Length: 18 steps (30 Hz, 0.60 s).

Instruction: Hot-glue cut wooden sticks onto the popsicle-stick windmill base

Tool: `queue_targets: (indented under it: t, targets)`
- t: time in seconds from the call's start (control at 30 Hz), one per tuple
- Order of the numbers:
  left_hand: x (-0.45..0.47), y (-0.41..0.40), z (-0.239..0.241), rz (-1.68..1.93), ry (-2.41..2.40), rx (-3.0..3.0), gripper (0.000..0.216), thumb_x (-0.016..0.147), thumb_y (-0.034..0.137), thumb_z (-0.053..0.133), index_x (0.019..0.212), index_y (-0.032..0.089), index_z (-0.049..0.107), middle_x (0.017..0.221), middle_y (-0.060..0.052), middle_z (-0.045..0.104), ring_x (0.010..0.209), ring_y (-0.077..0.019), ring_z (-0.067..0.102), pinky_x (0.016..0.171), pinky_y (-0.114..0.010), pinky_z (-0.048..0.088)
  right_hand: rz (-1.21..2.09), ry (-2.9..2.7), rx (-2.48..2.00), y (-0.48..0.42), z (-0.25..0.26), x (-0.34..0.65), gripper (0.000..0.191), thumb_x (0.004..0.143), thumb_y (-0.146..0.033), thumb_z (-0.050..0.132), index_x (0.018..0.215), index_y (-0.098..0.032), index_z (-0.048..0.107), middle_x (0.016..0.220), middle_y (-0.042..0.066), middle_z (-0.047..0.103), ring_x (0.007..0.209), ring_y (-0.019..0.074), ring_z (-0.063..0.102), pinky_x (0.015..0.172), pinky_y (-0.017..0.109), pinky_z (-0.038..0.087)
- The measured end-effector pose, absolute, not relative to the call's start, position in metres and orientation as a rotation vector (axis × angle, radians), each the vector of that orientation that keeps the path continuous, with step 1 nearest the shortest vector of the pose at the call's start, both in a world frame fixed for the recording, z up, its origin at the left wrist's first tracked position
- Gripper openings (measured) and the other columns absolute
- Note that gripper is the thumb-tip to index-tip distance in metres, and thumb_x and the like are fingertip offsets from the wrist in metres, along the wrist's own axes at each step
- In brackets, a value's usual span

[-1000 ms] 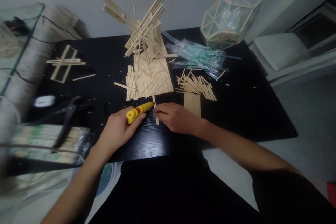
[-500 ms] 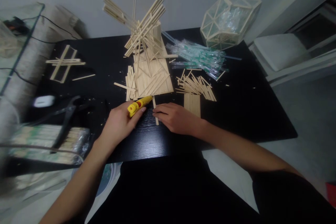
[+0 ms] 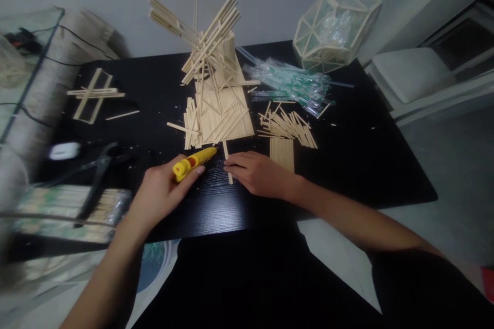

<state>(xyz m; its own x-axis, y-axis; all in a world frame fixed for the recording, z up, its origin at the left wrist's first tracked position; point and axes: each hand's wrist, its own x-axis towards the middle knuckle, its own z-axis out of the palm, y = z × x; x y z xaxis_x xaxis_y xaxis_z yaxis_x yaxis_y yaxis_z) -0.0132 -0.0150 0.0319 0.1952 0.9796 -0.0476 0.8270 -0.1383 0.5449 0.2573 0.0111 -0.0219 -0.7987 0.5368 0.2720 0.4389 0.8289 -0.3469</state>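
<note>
My left hand (image 3: 164,185) is closed round a yellow glue gun (image 3: 195,163), its tip pointing up and right. Close by on the right, my right hand (image 3: 254,172) pinches a short flat wooden stick (image 3: 226,150) against the table. The stick's middle is partly covered by my fingertips. Just beyond it lies a flat panel of sticks joined side by side (image 3: 231,123), with loose sticks on top. A windmill-like stick structure (image 3: 210,51) rises at the panel's far end.
Cut sticks (image 3: 289,126) and a small stick panel (image 3: 282,154) lie to the right on the black table (image 3: 347,164). Behind are wrapped sticks (image 3: 293,79) and a faceted frame (image 3: 335,25). Pliers (image 3: 101,164), a white case (image 3: 65,151) and a stick cross (image 3: 94,93) sit left.
My left hand has drawn the glue gun back left and slightly down, away from the stick's far end. My right hand stays on the stick.
</note>
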Motion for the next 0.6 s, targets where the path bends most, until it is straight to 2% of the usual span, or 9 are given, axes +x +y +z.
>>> queue_targets:
  t: [0.2,0.37,0.47,0.6]
  targets:
    - [-0.040,-0.017,0.041,0.466,2.162,1.882,0.037,0.094,0.059,0.060,0.105,0.024,0.068,0.064,0.004,0.059,0.057,-0.0168,0.058,0.060,-0.028,0.043,0.437,-2.623,-0.741,0.012,-0.024,0.257,0.032,0.103,-0.006,0.055,0.130,-0.007,0.072,0.132,0.018,0.072,0.124,0.0256,0.066,0.105,0.043,0.056]
    - [-0.066,-0.006,0.033,0.350,2.280,1.948,0.040,0.088,0.045,0.065,0.121,0.022,0.065,0.087,-0.004,0.072,0.081,-0.0269,0.068,0.072,-0.036,0.050,0.439,-2.605,-0.744,0.012,-0.024,0.257,0.031,0.103,-0.006,0.054,0.128,-0.009,0.073,0.131,0.016,0.073,0.124,0.0257,0.067,0.105,0.043,0.057]
    - [-0.077,-0.003,0.023,0.305,2.287,1.945,0.040,0.086,0.044,0.064,0.120,0.022,0.063,0.095,-0.008,0.073,0.088,-0.0334,0.070,0.076,-0.043,0.052,0.452,-2.598,-0.741,0.012,-0.023,0.257,0.031,0.103,-0.006,0.054,0.127,-0.009,0.073,0.131,0.017,0.073,0.123,0.0265,0.068,0.103,0.045,0.058]
    - [-0.084,-0.002,0.009,0.323,2.215,2.003,0.036,0.084,0.042,0.062,0.115,0.025,0.061,0.095,-0.008,0.072,0.092,-0.0377,0.069,0.076,-0.047,0.051,0.462,-2.602,-0.752,0.011,-0.021,0.257,0.031,0.105,-0.008,0.052,0.126,-0.009,0.074,0.130,0.016,0.073,0.123,0.0260,0.067,0.104,0.043,0.057]
